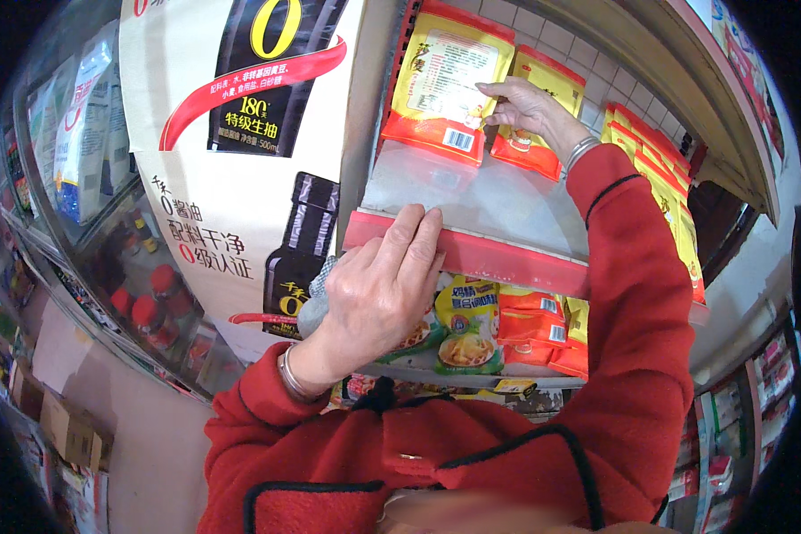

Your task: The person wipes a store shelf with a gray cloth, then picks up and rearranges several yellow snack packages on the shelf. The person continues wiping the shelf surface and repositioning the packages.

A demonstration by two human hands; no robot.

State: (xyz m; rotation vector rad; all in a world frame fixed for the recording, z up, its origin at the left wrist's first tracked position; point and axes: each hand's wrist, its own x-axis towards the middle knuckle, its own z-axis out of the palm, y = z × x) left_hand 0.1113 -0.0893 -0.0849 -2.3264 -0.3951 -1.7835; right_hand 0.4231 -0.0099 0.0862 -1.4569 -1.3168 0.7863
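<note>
My right hand [524, 110] reaches to the upper shelf, its fingertips at the right edge of a large yellow-and-red food packet [448, 83]. Whether the fingers grip that packet or only touch it, I cannot tell. Behind this hand stands a similar yellow packet [537, 110], partly covered. Both packets lean upright on a pale shelf board [480, 190]. My left hand [387, 284] is at the red front strip [514, 260] of that shelf, back of the hand towards me. A grey cloth [315, 310] sticks out from under its outer side, held in the hand; its fingers hide the rest.
More yellow packets [667, 180] stand in a row at the right. On the shelf below are a green-and-yellow seasoning bag [468, 327] and stacked red packets [530, 324]. A soy sauce poster [240, 180] covers the panel at left, beside a glass case with red-lidded jars [157, 307].
</note>
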